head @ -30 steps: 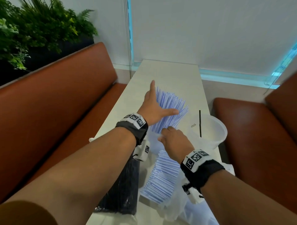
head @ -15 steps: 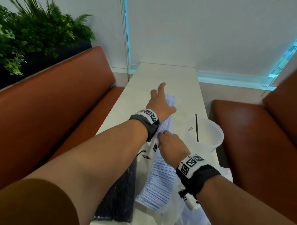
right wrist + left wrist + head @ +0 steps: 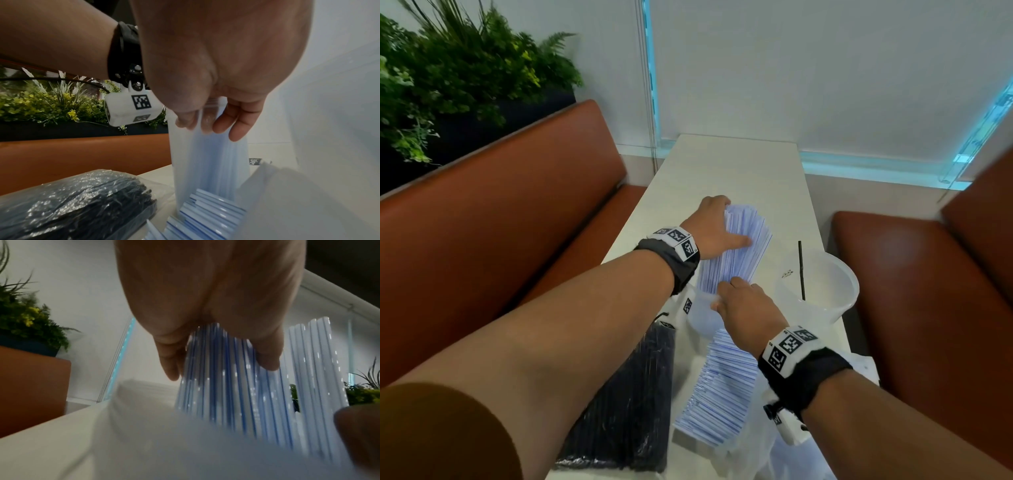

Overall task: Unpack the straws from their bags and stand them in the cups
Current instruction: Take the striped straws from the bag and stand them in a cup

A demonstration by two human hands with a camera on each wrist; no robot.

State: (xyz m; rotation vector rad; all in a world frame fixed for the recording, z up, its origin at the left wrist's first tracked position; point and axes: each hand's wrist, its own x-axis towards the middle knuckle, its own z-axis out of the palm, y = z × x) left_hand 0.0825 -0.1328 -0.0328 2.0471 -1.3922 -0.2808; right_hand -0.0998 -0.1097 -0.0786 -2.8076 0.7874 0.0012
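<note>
My left hand [image 3: 717,226] grips the upper part of a bundle of white straws with blue stripes [image 3: 743,246], fingers curled over its far side and thumb across the near side; the left wrist view shows the straws [image 3: 236,394] between thumb and fingers. My right hand [image 3: 743,305] pinches the top edge of the clear plastic bag [image 3: 207,154] around the bundle's lower end. A second heap of striped straws [image 3: 722,387] lies on the table by my right wrist. To the right stands a translucent cup [image 3: 835,298] holding one black straw [image 3: 801,270].
A sealed bag of black straws [image 3: 630,404] lies at the near left of the narrow white table [image 3: 739,164]. Brown benches flank the table on the left [image 3: 500,222] and right [image 3: 911,274]. Plants [image 3: 448,75] stand behind the left bench.
My left hand went from lying spread over a wide fan of straws to curling round them, and the fan has closed into a tighter bundle. The right hand stayed at the bundle's base.
</note>
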